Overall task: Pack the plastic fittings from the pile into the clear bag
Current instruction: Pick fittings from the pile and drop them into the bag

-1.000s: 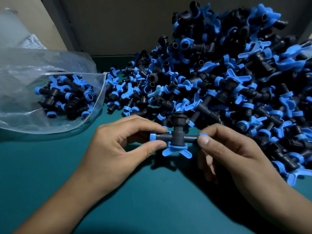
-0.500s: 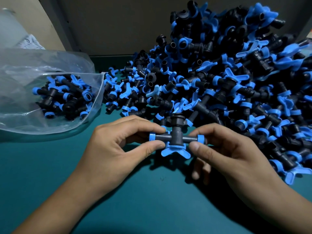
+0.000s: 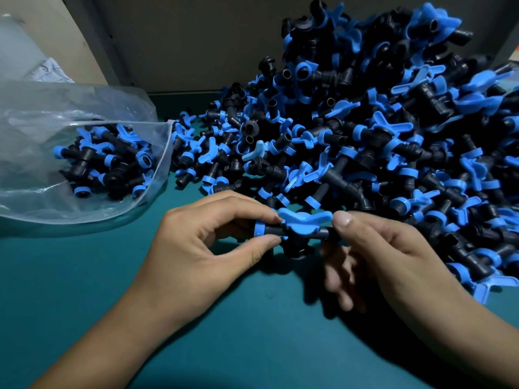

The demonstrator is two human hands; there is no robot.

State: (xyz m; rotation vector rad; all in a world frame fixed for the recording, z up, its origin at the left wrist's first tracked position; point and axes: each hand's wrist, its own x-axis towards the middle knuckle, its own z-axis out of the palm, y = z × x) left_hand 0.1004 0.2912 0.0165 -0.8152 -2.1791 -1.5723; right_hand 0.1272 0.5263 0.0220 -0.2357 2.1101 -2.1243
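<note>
Fingers of the left hand [image 3: 196, 248] and right hand [image 3: 393, 254] pinch opposite ends of one fitting [image 3: 297, 228] just before the pile [image 3: 365, 141]; best let the right release and carry it leftward into the clear bag [image 3: 84, 169]'s open mouth.

The fitting [image 3: 295, 230] you hold is moulded plastic: a matt black body with a smooth, slightly glossy blue wing handle and collar; the pile [image 3: 365, 136] behind it shows the same black and blue plastic; the clear bag [image 3: 42, 209] is thin, glossy, wrinkled plastic film; the table [image 3: 252, 346] you work on has a smooth, matt teal surface.
</note>
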